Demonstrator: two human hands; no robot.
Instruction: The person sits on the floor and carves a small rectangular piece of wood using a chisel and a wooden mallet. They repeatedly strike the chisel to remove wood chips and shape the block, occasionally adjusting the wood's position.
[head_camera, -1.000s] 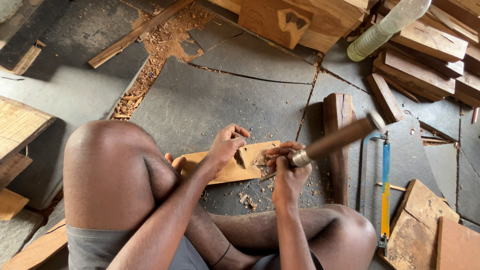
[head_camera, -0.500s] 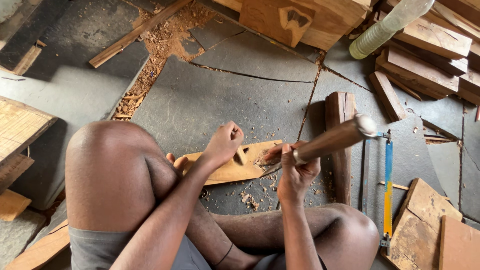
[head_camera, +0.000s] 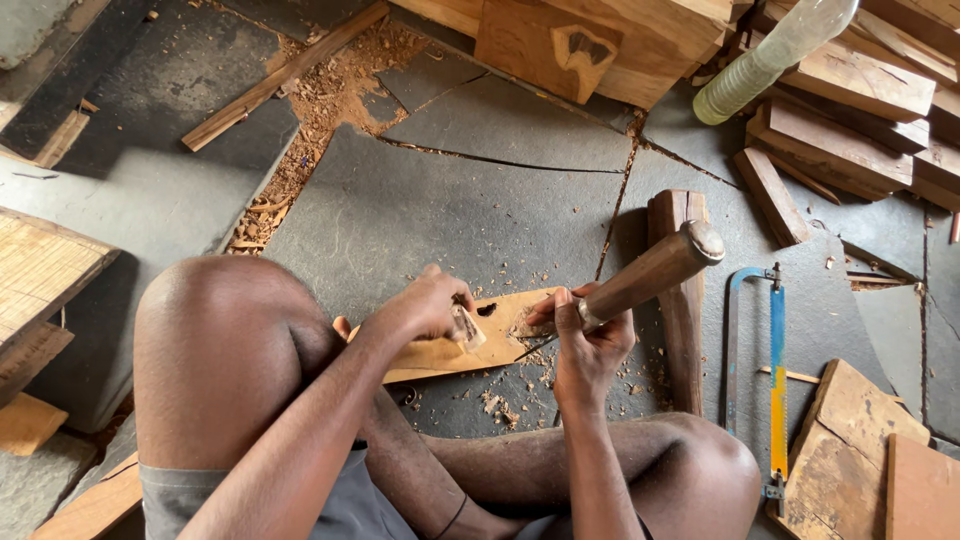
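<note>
My left hand (head_camera: 425, 310) presses the flat wooden board (head_camera: 445, 350) at the frame's centre; it seems stiff and light. My right hand (head_camera: 585, 335) grips the chisel (head_camera: 640, 280) by its thick, heavy-looking handle.

The front end of the thick wooden tool handle (head_camera: 650, 272) is buried in the closed right hand (head_camera: 590, 335), so the blade below cannot be made out. The left hand (head_camera: 425, 305) covers part of the flat light-brown wooden board (head_camera: 440, 350), whose near end disappears behind the bent knee. The pale green plastic bottle (head_camera: 770, 55) is cut off by the top edge. The blue-framed hacksaw (head_camera: 775, 370) has its handle partly behind the other knee.
</note>
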